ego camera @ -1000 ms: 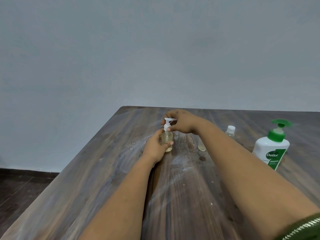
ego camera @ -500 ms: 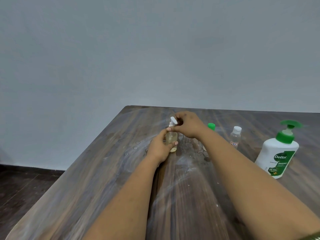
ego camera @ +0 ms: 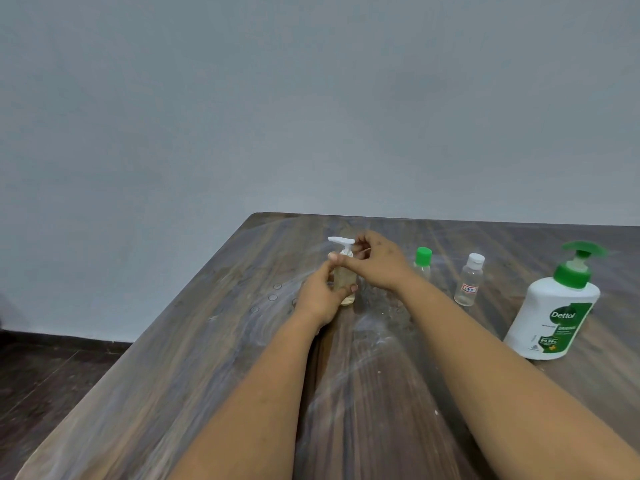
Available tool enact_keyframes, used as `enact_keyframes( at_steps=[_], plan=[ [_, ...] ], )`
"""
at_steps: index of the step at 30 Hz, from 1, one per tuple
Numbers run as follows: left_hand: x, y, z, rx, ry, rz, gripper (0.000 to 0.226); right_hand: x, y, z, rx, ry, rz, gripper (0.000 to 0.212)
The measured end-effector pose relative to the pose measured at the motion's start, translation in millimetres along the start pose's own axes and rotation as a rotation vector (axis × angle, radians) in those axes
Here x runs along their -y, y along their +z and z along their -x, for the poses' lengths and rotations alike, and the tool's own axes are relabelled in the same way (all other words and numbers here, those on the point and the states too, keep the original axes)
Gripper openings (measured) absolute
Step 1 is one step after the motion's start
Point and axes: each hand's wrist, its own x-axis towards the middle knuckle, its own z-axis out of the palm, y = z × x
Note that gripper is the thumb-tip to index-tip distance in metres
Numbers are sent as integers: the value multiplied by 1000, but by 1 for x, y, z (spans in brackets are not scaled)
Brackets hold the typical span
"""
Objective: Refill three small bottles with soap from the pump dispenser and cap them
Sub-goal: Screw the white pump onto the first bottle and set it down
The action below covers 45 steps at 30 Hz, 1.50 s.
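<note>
1. Grey wall behind, dark floor at lower left; wood-grain bench (ego camera: 214,358) with pale smears and a few ring marks.
2. Standing upright on the bench near its far left corner: small clear bottle (ego camera: 345,284) holding yellowish liquid, topped by a white pump cap (ego camera: 343,244) with the nozzle pointing left.
3. Wrapped round the bottle's body from the near side: left hand (ego camera: 320,296), grip closed on it, thumb tip up by the neck.
4. At the pump's collar from the right: right hand (ego camera: 379,263), fingers curled and pinching just under the pump head.
5. Just right of that hand, partly hidden by the wrist: green-capped bottle (ego camera: 422,261), upright.
6. Further right, apart from it: white-capped bottle (ego camera: 470,284), clear, upright, small red-printed label on the front.
7. Well to the right, nearer the bench's near side: white Dettol dispenser (ego camera: 554,318) with green pump and green label, upright.
</note>
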Motion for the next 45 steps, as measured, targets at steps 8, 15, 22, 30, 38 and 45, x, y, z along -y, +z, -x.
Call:
enact_keyframes(
  at_steps=[8,15,22,30,38,45],
  plan=[
    [-2,-1,1,4,31,16,47,-6,14,23,2,48,-41,30],
    [-1,0,0,5,29,34,50,-2,4,15,-184,122,-27,19],
    [0,-1,1,7,44,8,49,-7,19,12,-52,51,-133,24],
    [-1,-3,3,17,8,64,34,-6,23,6,-143,146,-323,37],
    [-1,-3,2,27,22,48,47,-14,3,2,133,72,-555,27],
    [-2,-3,1,17,29,0,39,-13,20,-1,-138,67,-240,37]
  ],
)
